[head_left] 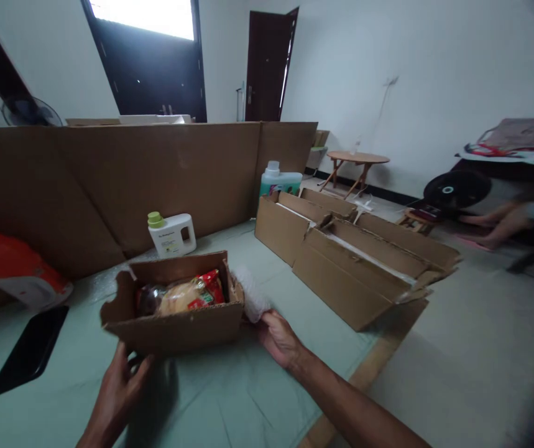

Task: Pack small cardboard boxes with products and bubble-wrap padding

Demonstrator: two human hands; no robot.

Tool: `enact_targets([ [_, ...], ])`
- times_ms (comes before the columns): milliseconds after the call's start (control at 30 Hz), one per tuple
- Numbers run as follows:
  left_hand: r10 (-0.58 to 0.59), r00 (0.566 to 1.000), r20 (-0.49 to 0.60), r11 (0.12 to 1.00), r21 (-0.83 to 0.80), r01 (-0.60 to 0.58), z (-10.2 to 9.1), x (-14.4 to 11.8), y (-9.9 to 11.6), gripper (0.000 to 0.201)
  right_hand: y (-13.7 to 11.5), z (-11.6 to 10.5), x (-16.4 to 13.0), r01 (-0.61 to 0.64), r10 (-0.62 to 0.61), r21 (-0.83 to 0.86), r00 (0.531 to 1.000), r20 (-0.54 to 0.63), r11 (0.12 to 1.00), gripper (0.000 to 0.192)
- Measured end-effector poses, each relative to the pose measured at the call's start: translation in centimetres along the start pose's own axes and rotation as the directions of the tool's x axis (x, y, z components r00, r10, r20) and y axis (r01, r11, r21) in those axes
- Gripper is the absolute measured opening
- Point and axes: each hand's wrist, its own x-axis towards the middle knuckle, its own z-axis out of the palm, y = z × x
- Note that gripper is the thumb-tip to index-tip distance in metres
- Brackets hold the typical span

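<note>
A small open cardboard box (178,333) stands on the green-covered table in front of me. Inside it lie a packet of food (187,297) in clear and red wrapping and a dark packaged item (151,300) that I cannot make out. My right hand (280,341) pinches the lower end of a strip of bubble wrap (250,295) at the box's right side. At the box's near left corner is my left hand (124,386), thumb and fingers apart; a small dark shape shows between them, and whether the hand touches the box is unclear.
A black phone (31,348) and an orange-white bag (19,267) lie left. Behind the box stands a white bottle with green cap (172,235); a blue-green jug (280,180) stands farther back. Open cardboard boxes (341,274) line the right edge; a cardboard wall (178,174) closes the back.
</note>
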Motion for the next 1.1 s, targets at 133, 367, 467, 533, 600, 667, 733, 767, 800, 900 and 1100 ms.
enact_targets([
  [133, 0.102, 0.986, 0.134, 0.994, -0.063, -0.094, 4.9, 6.1, 3.2, 0.054, -1.8, -3.0, -0.5, 0.099, -0.097, 0.021, 0.991, -0.089, 0.995, 0.013],
  [367, 0.191, 0.959, 0.209, 0.977, -0.131, -0.166, 12.8, 12.1, 5.4, 0.056, -2.9, -6.5, -1.1, 0.190, -0.184, 0.008, 0.960, -0.212, 0.982, 0.014],
  [467, 0.205, 0.951, 0.231, 0.973, -0.154, -0.172, 14.1, 12.7, 5.7, 0.055, -2.8, -6.9, -1.4, 0.208, -0.203, -0.003, 0.948, -0.244, 0.978, 0.015],
  [533, 0.196, 0.952, 0.236, 0.974, -0.159, -0.162, 13.9, 12.3, 5.9, 0.054, -2.4, -7.1, -2.0, 0.208, -0.201, -0.001, 0.944, -0.261, 0.978, 0.016],
  [600, 0.176, 0.958, 0.226, 0.977, -0.157, -0.143, 12.7, 11.0, 5.8, 0.053, -1.6, -7.2, -2.8, 0.185, -0.175, 0.010, 0.946, -0.273, 0.983, 0.019],
  [667, 0.148, 0.966, 0.212, 0.982, -0.149, -0.118, 10.7, 8.9, 5.5, 0.052, -0.7, -7.2, -3.7, 0.131, -0.120, 0.020, 0.952, -0.282, 0.991, 0.024],
  [733, 0.096, 0.978, 0.184, 0.990, -0.119, -0.075, 8.4, 6.3, 4.9, 0.050, 0.0, -6.8, -4.4, 0.064, -0.057, 0.017, 0.957, -0.283, 0.998, 0.030],
  [767, 0.063, 0.986, 0.157, 0.994, -0.100, -0.048, 7.3, 5.0, 4.6, 0.049, 0.3, -6.4, -4.6, 0.034, -0.031, 0.008, 0.962, -0.272, 0.999, 0.031],
  [800, 0.032, 0.992, 0.119, 0.996, -0.084, -0.022, 6.3, 3.9, 4.3, 0.050, 0.5, -5.9, -4.5, 0.011, -0.012, -0.003, 0.968, -0.251, 1.000, 0.030],
  [900, -0.009, 1.000, -0.001, 0.998, -0.065, 0.009, 5.0, 2.5, 3.8, 0.051, 0.3, -4.1, -3.5, 0.032, -0.037, -0.030, 0.982, -0.183, 0.999, 0.022],
  [1100, 0.164, 0.982, 0.097, 0.980, -0.129, -0.151, 11.2, 9.7, 5.7, 0.052, -2.7, -4.4, 0.6, 0.257, -0.264, -0.061, 0.918, -0.296, 0.964, 0.020],
])
